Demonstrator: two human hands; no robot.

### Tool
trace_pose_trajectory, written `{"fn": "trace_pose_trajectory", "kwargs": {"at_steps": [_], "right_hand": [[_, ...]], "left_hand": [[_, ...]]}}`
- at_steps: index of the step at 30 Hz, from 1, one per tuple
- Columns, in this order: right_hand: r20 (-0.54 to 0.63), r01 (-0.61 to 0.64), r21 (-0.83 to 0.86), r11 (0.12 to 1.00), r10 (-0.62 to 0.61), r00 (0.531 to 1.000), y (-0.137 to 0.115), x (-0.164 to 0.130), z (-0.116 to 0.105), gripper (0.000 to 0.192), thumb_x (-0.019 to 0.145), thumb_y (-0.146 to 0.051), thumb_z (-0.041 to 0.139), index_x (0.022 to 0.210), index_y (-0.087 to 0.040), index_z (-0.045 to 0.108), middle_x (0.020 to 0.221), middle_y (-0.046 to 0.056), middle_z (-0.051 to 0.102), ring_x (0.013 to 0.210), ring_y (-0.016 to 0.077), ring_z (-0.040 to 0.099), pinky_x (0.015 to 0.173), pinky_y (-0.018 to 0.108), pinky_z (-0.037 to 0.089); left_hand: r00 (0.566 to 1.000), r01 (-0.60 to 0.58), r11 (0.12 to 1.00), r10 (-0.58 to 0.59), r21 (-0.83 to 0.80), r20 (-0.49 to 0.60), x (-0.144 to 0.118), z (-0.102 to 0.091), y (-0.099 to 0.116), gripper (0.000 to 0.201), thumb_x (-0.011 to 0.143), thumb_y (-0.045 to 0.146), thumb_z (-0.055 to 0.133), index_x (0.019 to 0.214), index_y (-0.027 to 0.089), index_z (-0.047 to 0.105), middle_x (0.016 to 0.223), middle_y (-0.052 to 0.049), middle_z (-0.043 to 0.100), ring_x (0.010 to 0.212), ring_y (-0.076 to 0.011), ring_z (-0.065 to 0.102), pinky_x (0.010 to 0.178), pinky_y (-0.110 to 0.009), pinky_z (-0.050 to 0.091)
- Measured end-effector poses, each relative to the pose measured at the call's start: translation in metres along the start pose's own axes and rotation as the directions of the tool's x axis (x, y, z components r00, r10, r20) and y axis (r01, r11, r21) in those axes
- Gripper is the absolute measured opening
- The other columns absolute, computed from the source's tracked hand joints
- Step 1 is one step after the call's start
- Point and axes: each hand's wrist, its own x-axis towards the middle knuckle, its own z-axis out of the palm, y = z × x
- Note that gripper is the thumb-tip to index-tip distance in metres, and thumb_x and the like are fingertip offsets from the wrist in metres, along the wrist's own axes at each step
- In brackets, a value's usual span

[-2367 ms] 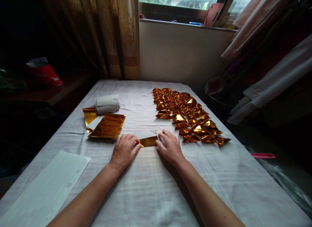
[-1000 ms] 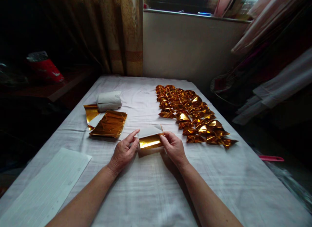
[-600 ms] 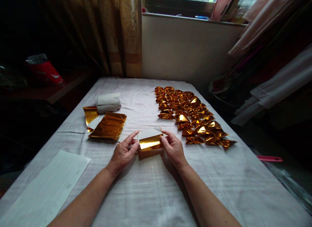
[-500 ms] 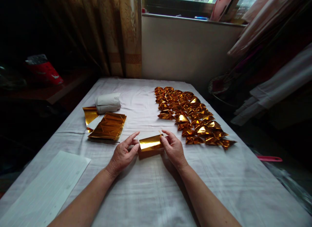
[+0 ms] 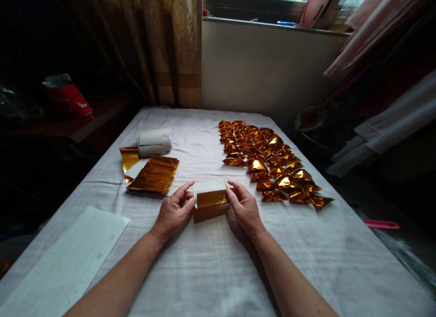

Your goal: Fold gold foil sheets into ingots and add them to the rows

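Note:
A partly folded gold foil paper (image 5: 211,197), gold in front and white behind, is lifted a little above the white tablecloth (image 5: 218,262). My left hand (image 5: 173,212) pinches its left end and my right hand (image 5: 245,209) pinches its right end. A stack of flat gold foil sheets (image 5: 154,174) lies to the left of my hands. Several finished folded gold pieces (image 5: 269,160) are laid out in rows to the right, close to my right hand.
A white paper roll (image 5: 154,142) sits behind the foil stack. A white lined sheet (image 5: 64,267) lies at the near left edge. A curtain (image 5: 170,44) and window sill stand behind the table; hanging clothes (image 5: 384,112) are on the right.
The paper was pressed flat on the cloth; both hands have since lifted it and folded it, so the gold strip faces me. The view shifted slightly.

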Motion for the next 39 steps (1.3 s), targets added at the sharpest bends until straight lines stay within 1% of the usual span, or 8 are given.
{"fn": "trace_pose_trajectory", "kwargs": {"at_steps": [5,8,15,19,23,29,35,39], "right_hand": [[0.027,0.026,0.014,1.000,-0.026,0.999,0.000,-0.002,0.000,0.037,0.088,-0.041,0.057,0.118,-0.019,0.063,0.082,0.003,0.070,0.072,0.0168,0.065,0.067,0.028,0.053],[0.032,0.056,-0.018,0.998,-0.055,0.998,-0.001,-0.002,0.000,0.036,0.087,-0.038,0.057,0.117,-0.021,0.064,0.090,0.005,0.072,0.078,0.0183,0.067,0.073,0.030,0.054],[0.038,0.196,-0.249,0.949,-0.193,0.981,-0.003,-0.002,-0.003,0.038,0.083,-0.030,0.059,0.119,-0.022,0.064,0.106,0.007,0.072,0.097,0.0224,0.066,0.090,0.038,0.050],[0.054,0.223,-0.417,0.881,-0.221,0.974,-0.006,-0.003,-0.004,0.040,0.081,-0.027,0.061,0.121,-0.023,0.063,0.102,0.006,0.072,0.092,0.0236,0.064,0.089,0.041,0.047],[0.053,0.217,-0.507,0.834,-0.222,0.974,-0.006,-0.004,-0.002,0.039,0.082,-0.026,0.061,0.121,-0.024,0.062,0.098,0.006,0.072,0.091,0.0237,0.063,0.088,0.041,0.044],[0.049,0.233,-0.529,0.816,-0.245,0.968,-0.002,-0.004,0.000,0.038,0.084,-0.027,0.058,0.122,-0.022,0.061,0.103,0.007,0.072,0.096,0.0252,0.062,0.089,0.041,0.044],[0.028,0.294,-0.472,0.831,-0.320,0.947,-0.001,-0.006,0.000,0.035,0.086,-0.026,0.054,0.121,-0.022,0.061,0.111,0.008,0.070,0.102,0.0243,0.062,0.094,0.041,0.045],[0.067,0.331,-0.474,0.816,-0.341,0.938,-0.004,-0.006,0.000,0.037,0.087,-0.024,0.054,0.123,-0.022,0.060,0.116,0.009,0.069,0.105,0.0245,0.062,0.095,0.041,0.045]], "left_hand": [[0.999,-0.001,0.999,0.003,0.038,-0.039,0.000,0.000,-0.002,0.049,0.083,0.034,0.060,0.128,0.017,0.062,0.082,-0.002,0.074,0.071,-0.0133,0.067,0.066,-0.022,0.052],[0.997,-0.047,0.996,0.051,0.072,-0.059,-0.001,0.001,-0.005,0.047,0.083,0.032,0.060,0.129,0.020,0.062,0.088,-0.002,0.075,0.079,-0.0148,0.069,0.077,-0.025,0.054],[0.982,-0.174,0.962,0.185,0.212,-0.036,0.001,0.000,-0.013,0.039,0.089,0.029,0.054,0.127,0.022,0.063,0.096,-0.004,0.074,0.088,-0.0173,0.068,0.087,-0.032,0.053],[0.974,-0.218,0.925,0.226,0.312,0.010,0.001,-0.001,-0.016,0.035,0.093,0.033,0.050,0.123,0.021,0.065,0.098,-0.006,0.074,0.094,-0.0202,0.066,0.090,-0.036,0.050],[0.965,-0.259,0.894,0.255,0.365,0.060,-0.001,0.000,-0.015,0.039,0.092,0.038,0.057,0.127,0.022,0.061,0.093,-0.004,0.073,0.093,-0.0211,0.065,0.093,-0.039,0.046],[0.969,-0.239,0.871,0.242,0.429,0.048,-0.002,0.003,-0.011,0.041,0.087,0.029,0.063,0.127,0.022,0.060,0.087,-0.001,0.069,0.088,-0.0199,0.062,0.094,-0.039,0.044],[0.965,-0.258,0.843,0.253,0.472,0.075,-0.004,0.005,-0.012,0.045,0.081,0.022,0.069,0.125,0.023,0.060,0.107,-0.004,0.071,0.102,-0.0228,0.060,0.097,-0.041,0.042],[0.961,-0.270,0.833,0.266,0.483,0.078,-0.004,0.006,-0.012,0.037,0.083,0.024,0.067,0.120,0.023,0.064,0.105,-0.004,0.071,0.103,-0.0232,0.060,0.097,-0.041,0.042]]}}
